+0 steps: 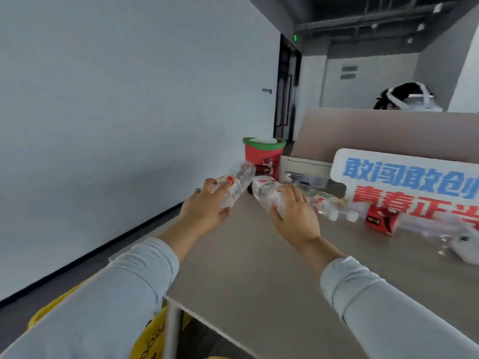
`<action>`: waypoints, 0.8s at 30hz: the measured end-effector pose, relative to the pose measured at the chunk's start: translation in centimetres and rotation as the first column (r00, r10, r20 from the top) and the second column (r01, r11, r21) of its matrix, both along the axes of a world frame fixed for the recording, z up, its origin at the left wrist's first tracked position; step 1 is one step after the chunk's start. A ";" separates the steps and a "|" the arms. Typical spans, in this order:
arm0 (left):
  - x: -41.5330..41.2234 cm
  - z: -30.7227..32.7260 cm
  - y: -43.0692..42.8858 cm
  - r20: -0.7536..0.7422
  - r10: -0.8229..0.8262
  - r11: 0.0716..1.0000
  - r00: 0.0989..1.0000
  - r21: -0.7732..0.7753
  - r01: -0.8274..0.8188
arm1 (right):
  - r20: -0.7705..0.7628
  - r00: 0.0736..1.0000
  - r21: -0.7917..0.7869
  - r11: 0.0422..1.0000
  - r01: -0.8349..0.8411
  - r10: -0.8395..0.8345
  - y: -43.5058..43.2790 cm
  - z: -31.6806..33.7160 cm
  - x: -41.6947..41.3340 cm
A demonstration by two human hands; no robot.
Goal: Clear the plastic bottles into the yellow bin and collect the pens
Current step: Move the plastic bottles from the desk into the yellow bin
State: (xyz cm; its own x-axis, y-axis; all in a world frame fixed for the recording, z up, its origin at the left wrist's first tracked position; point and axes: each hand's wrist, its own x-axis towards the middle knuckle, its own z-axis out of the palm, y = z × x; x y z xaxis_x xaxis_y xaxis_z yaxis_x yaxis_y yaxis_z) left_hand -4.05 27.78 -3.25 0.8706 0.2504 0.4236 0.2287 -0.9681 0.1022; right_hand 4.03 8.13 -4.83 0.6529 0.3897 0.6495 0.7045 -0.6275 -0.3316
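Bottle clearing: left hand grips a clear red-labelled plastic bottle, right hand a second clear bottle; next, swing both down-left into the yellow bin.

left bottle: clear, red-white label, tilted, gripped by left hand at the left edge of the table. right bottle: same type, gripped by right hand, angled toward the left one, far ends close together. more bottles lie on their sides just right of it, white caps toward camera, blurred. yellow bin: on floor beside table, lower left, mostly hidden.
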 end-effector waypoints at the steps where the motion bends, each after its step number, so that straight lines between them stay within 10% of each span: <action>1: -1.4 -0.2 2.3 -0.003 0.048 0.999 0.999 -0.007 -0.048 | -0.009 0.998 -0.008 0.999 -0.054 0.054 2.8 -0.3 -0.5; 13: -14.3 -4.2 20.7 -0.080 0.520 0.849 0.850 -0.059 -0.525 | -0.140 0.846 -0.091 0.844 -0.529 0.515 27.9 -4.3 -7.1; 24: -16.5 -9.8 27.5 -0.222 0.592 0.778 0.775 -0.097 -0.621 | -0.218 0.869 -0.277 0.826 -0.491 0.444 37.7 -6.9 -6.6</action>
State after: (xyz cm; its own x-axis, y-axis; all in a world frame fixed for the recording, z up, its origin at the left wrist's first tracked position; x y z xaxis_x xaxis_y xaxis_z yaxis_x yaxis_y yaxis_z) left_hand -20.59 55.32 -13.04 0.5679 0.7999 0.1937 0.7905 -0.5957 0.1422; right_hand -2.61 45.79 -11.78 0.4134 0.8374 0.3577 0.9015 -0.3210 -0.2904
